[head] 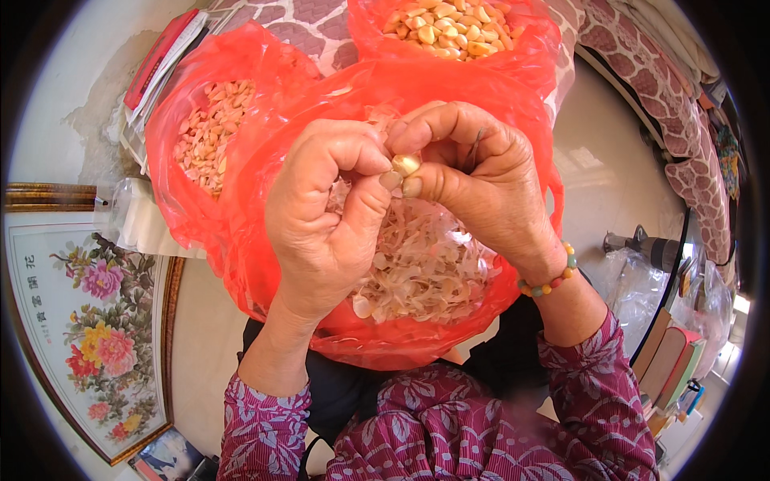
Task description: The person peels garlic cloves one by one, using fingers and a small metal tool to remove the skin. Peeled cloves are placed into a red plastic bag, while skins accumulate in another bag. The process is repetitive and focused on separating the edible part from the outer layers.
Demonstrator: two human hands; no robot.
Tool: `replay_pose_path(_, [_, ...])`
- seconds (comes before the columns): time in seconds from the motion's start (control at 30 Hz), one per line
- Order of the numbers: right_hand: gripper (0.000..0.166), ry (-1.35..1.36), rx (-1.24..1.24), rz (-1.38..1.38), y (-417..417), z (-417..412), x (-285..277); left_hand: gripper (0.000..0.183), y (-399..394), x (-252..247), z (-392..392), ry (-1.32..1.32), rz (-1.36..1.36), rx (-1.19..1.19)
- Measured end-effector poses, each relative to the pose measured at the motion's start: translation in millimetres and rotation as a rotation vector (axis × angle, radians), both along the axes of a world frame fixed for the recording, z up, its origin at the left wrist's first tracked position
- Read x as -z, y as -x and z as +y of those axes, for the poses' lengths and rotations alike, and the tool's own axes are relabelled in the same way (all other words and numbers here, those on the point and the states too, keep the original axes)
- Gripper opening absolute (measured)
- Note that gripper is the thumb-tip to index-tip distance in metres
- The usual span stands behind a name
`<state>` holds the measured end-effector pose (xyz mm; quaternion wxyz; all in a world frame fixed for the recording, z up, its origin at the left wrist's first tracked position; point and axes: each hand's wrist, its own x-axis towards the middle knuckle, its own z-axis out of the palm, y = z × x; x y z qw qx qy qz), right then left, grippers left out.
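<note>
Between the fingertips of both hands is a pale garlic clove (406, 164). My left hand (328, 204) pinches it from the left with thumb and index finger. My right hand (481, 162) grips its other side, and a thin dark blade-like piece (474, 150) is tucked in the curled fingers. Below the hands, a red plastic bag (385, 349) holds a heap of papery garlic skins (421, 270). Peeled garlic cloves (451, 30) fill another red bag at the top. Small pinkish cloves (210, 132) lie in a red bag at the left, partly covered by its folds.
A patterned quilted cover (325, 30) lies under the bags at the back. Books or papers (162, 60) are stacked at upper left. A framed flower picture (102, 337) stands on the left. Clear plastic bags (628, 288) and upright books (668, 361) are at the right.
</note>
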<state>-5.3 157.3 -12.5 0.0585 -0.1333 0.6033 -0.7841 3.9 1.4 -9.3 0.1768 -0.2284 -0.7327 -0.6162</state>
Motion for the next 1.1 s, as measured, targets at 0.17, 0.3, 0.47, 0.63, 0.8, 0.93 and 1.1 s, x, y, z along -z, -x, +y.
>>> replay_pose_path(0.17, [0.019, 0.193, -0.107, -0.227, -1, 0, -7, 0.013, 1, 4, 1, 0.018, 0.055, -0.021])
replay_pose_path(0.3, [0.021, 0.41, -0.238, -0.348, 1, 6, -2, 0.012, -2, 5, 5, -0.051, 0.043, -0.037])
replay_pose_path(0.47, [0.021, 0.542, -0.237, -0.432, 2, 5, -4, 0.011, -4, 3, 0, -0.087, 0.083, 0.034])
replay_pose_path(0.63, [0.024, 0.518, -0.228, -0.387, 4, 7, 5, 0.008, -11, -4, -10, -0.082, -0.112, 0.148])
replay_pose_path(0.8, [0.025, 0.276, -0.146, -0.346, 0, 4, -10, 0.014, -5, 0, -8, -0.045, 0.032, 0.016])
replay_pose_path(0.93, [0.032, 0.231, -0.149, -0.282, -1, 5, -8, 0.018, -2, 1, 0, -0.104, 0.061, -0.023])
replay_pose_path(1.1, [0.023, 0.081, -0.062, -0.161, -2, 2, -7, 0.019, -1, 3, 0, -0.109, 0.028, -0.029])
